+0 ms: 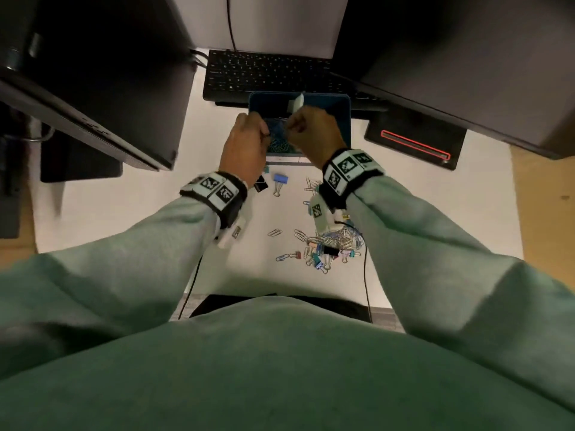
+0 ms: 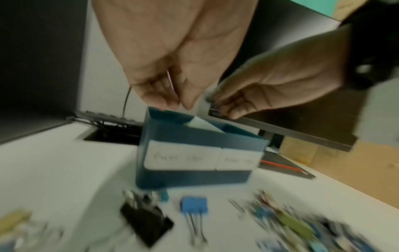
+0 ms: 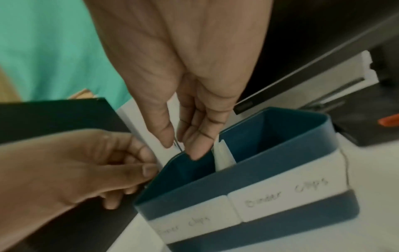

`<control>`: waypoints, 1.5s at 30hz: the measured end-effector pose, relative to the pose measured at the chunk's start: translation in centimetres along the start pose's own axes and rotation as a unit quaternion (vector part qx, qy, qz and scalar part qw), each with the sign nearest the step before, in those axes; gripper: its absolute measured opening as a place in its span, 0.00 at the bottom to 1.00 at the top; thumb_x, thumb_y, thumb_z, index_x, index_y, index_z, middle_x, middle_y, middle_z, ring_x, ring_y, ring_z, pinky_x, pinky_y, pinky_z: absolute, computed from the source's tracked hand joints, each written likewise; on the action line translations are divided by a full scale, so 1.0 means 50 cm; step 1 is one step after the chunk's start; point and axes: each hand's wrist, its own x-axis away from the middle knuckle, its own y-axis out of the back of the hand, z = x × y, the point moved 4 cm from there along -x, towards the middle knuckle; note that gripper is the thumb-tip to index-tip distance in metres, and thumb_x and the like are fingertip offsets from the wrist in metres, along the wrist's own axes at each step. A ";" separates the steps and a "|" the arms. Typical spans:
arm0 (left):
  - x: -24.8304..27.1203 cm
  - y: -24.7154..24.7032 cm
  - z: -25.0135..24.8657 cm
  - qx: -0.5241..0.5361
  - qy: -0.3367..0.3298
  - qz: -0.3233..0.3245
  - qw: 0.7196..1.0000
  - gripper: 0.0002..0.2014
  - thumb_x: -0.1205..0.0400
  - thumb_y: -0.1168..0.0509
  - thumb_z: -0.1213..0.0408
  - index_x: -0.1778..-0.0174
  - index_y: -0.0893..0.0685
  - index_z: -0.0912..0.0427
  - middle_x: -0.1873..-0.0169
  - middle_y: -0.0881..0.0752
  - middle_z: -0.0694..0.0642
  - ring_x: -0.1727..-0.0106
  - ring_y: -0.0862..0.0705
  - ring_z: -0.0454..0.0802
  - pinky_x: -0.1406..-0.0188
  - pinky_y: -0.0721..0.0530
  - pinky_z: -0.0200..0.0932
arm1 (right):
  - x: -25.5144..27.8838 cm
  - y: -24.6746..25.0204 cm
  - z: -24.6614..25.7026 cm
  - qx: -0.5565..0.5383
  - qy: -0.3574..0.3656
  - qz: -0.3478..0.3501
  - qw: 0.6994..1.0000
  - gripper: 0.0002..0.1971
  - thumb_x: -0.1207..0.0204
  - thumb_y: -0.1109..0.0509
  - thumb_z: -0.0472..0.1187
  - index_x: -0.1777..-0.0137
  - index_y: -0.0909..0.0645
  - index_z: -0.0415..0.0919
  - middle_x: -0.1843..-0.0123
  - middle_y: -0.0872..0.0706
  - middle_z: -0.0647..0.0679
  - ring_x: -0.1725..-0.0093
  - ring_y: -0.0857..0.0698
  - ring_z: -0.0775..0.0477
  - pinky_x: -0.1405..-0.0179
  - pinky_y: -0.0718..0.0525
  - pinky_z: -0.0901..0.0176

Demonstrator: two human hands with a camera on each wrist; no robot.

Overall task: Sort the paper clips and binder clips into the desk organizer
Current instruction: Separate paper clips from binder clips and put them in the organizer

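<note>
- Paper clip hangs over the organizer, left compartment (labelled for paper clips).
- Your right hand pinches it; your left hand looks pinched too, contents unclear.
- It's 1 light, springy, slippery wire: grip its loop.

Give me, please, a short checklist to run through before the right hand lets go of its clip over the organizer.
1. Right hand pinches a wire paper clip: ok.
2. It is above the organizer compartment marked by the paper clips label: ok.
3. White divider seated: cannot tell; it leans.
4. Left hand outside the opening: ok, at the left wall.
5. Left hand holding nothing: cannot tell.
6. Desk sorted: not ok; a pile of clips lies there.
</note>
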 end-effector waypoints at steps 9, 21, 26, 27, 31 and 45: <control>0.277 -0.187 0.040 -0.121 -0.134 0.354 0.918 0.17 0.24 0.28 0.50 0.50 0.25 0.56 0.53 0.23 0.52 0.59 0.23 0.48 0.59 0.21 0.43 | 0.285 -0.094 -0.193 0.228 0.044 0.181 0.956 0.09 0.23 0.29 0.44 0.46 0.22 0.44 0.46 0.17 0.47 0.52 0.16 0.48 0.55 0.17 0.60; 0.250 -0.202 0.037 -0.100 -0.152 0.289 0.940 0.07 0.22 0.32 0.58 0.55 0.21 0.57 0.57 0.21 0.53 0.56 0.21 0.51 0.58 0.25 0.44 | 0.349 -0.102 -0.261 0.265 0.035 0.092 0.959 0.06 0.20 0.34 0.40 0.50 0.18 0.39 0.49 0.16 0.45 0.54 0.14 0.42 0.67 0.13 0.51; 0.166 -0.136 0.118 -0.133 -0.053 0.207 0.968 0.09 0.25 0.29 0.61 0.55 0.21 0.59 0.54 0.20 0.58 0.56 0.19 0.58 0.57 0.21 0.46 | 0.342 -0.123 -0.237 0.300 -0.024 0.135 0.944 0.21 0.22 0.35 0.60 0.46 0.22 0.41 0.45 0.19 0.45 0.49 0.17 0.44 0.58 0.16 0.51; 0.159 -0.134 0.117 -0.134 -0.054 0.209 0.967 0.11 0.25 0.29 0.62 0.52 0.21 0.60 0.52 0.20 0.60 0.55 0.19 0.59 0.55 0.21 0.47 | 0.339 -0.132 -0.235 0.315 -0.038 0.150 0.937 0.23 0.22 0.36 0.62 0.44 0.22 0.40 0.44 0.19 0.44 0.47 0.17 0.44 0.55 0.16 0.50; 0.153 -0.177 0.029 -0.130 -0.135 0.217 0.958 0.14 0.23 0.30 0.60 0.44 0.22 0.61 0.47 0.20 0.60 0.49 0.19 0.56 0.51 0.21 0.48 | 0.332 -0.138 -0.232 0.290 -0.061 0.139 0.945 0.19 0.21 0.36 0.56 0.44 0.21 0.40 0.45 0.17 0.45 0.51 0.16 0.45 0.55 0.15 0.51; 0.162 -0.188 0.017 -0.101 -0.125 0.202 0.966 0.09 0.23 0.31 0.63 0.48 0.18 0.60 0.52 0.17 0.57 0.51 0.19 0.55 0.50 0.20 0.49 | 0.294 -0.068 -0.235 0.026 -0.151 0.088 0.984 0.09 0.23 0.29 0.45 0.51 0.24 0.42 0.57 0.14 0.48 0.63 0.14 0.49 0.67 0.15 0.59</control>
